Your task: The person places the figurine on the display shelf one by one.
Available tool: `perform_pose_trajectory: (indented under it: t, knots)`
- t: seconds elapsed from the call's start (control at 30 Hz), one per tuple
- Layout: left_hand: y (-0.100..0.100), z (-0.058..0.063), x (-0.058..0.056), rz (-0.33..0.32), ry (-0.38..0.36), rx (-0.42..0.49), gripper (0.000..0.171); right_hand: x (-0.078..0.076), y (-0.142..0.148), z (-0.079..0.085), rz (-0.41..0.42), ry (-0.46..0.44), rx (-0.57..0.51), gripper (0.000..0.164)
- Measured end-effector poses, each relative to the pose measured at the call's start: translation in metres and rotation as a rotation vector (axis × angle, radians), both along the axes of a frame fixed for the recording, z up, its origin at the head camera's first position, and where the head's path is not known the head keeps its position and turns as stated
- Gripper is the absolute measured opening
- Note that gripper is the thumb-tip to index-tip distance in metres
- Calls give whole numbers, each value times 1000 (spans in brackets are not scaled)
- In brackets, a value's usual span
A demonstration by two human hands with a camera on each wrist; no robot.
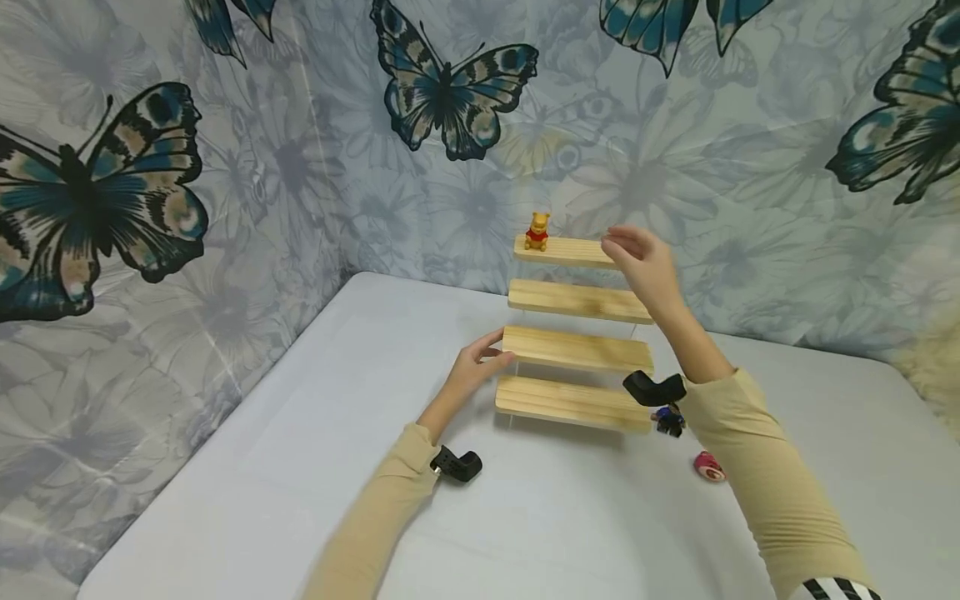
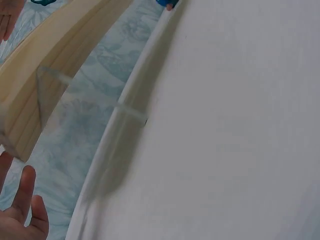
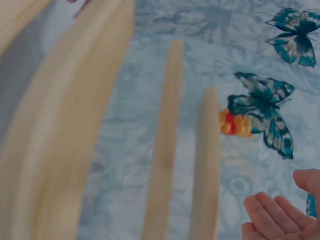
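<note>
A four-tier wooden display stand (image 1: 577, 348) with clear supports rises at the back of the table. At the left end of its second-lowest board, my left hand (image 1: 480, 364) pinches the edge between thumb and fingers; the lower fingers are loosely extended in the left wrist view. My right hand (image 1: 641, 262) hovers by the right end of the top board, fingers straight and together, and the right wrist view shows nothing in it. On that board's left side sits a yellow bear figurine in a red shirt (image 1: 537, 232).
A small dark-blue figurine (image 1: 669, 420) stands on the white table (image 1: 585, 517) just right of the lowest board. Nearer the right forearm lies a pink toy figure (image 1: 708, 467). Butterfly-print cloth (image 1: 465, 200) hangs behind, and something fluffy and beige (image 1: 933, 367) is at the far right.
</note>
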State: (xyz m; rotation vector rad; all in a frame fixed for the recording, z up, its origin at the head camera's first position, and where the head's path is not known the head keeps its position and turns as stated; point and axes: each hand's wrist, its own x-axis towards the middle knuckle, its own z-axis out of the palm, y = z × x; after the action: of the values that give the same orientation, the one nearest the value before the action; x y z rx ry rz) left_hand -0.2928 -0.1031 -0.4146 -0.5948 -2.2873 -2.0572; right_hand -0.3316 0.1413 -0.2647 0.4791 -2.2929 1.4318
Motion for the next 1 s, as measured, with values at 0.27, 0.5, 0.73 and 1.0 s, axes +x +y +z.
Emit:
perform_pose_trajectory:
  t: [0.27, 0.5, 0.73, 1.0]
  knots:
    - [-2, 5, 11, 83, 73, -20, 49, 24, 40, -34, 1, 13, 17, 36]
    - [3, 14, 21, 145, 7, 25, 49, 27, 63, -60, 65, 78, -40, 35]
    - [6, -2, 7, 117, -2, 91, 50, 55, 94, -69, 17, 63, -88, 30]
    - [20, -16, 0, 118, 40, 123, 52, 67, 158, -108, -26, 27, -99, 28]
